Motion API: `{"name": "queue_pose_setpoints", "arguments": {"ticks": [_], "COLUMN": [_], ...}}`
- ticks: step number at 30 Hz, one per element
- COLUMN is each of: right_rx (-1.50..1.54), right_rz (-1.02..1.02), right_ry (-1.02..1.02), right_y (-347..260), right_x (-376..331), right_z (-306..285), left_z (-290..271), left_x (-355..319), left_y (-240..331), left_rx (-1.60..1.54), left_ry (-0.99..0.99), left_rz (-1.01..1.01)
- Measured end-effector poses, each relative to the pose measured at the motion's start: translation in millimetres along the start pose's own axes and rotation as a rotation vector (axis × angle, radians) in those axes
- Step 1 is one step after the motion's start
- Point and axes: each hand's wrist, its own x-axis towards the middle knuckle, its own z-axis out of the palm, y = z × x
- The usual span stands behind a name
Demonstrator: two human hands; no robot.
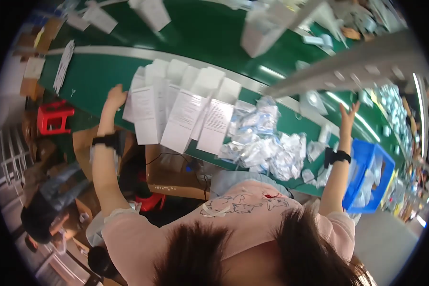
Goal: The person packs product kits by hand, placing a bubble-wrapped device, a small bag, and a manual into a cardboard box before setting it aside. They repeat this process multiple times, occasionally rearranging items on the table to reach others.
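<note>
My left hand [116, 97] is at the left end of a row of white folded cartons [184, 114], beside the leftmost one. Its fingers look stretched out, with nothing visible in them; whether they touch the carton is hard to tell. The cartons stand tilted and overlapping, with printed panels facing me. Far to the right, my right hand [349, 114] is raised with fingers spread and nothing in it. Between the cartons and my right arm lies a heap of clear plastic bags [267, 138] with pale contents I cannot make out.
A blue plastic crate [388, 167] holding bags stands by my right forearm. A grey metal beam [348, 62] crosses the green table [88, 71]. Flat white cartons [64, 66] lie at the far left. Below are a red stool [55, 117] and a cardboard box [176, 183].
</note>
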Motion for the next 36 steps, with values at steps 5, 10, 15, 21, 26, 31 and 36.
{"name": "queue_pose_setpoints", "arguments": {"ticks": [5,10,15,21,26,31,36], "right_rx": [-0.428,-0.414,-0.661,-0.355,0.967,1.493,1.551], "right_rz": [-0.258,-0.493,-0.346,-0.054,0.253,0.584,0.571], "right_ry": [0.034,-0.214,-0.409,-0.569,-0.677,-0.716,-0.276], "right_y": [32.3,-7.0,-33.9,-14.0,-1.1,18.9,17.9], "right_x": [-17.0,-33.8,-19.8,10.3,-18.3,-81.2,-127.1], "right_z": [-35.6,51.0,124.3,134.3,67.8,-37.9,-86.5], "left_z": [-16.4,55.4,74.8,116.0,198.3,228.8,255.9], "left_x": [-123.5,-179.6,-226.9,-329.5,-327.9,-296.6,-242.3], "left_y": [153.3,196.0,246.8,322.9,352.9,346.0,320.0], "left_rx": [-0.388,-0.105,-0.01,-0.16,-0.104,-0.219,-0.764], "left_ry": [0.364,0.303,0.311,0.33,0.227,0.218,-0.082], "left_rz": [0.58,0.503,0.254,0.507,0.495,0.565,0.475]}}
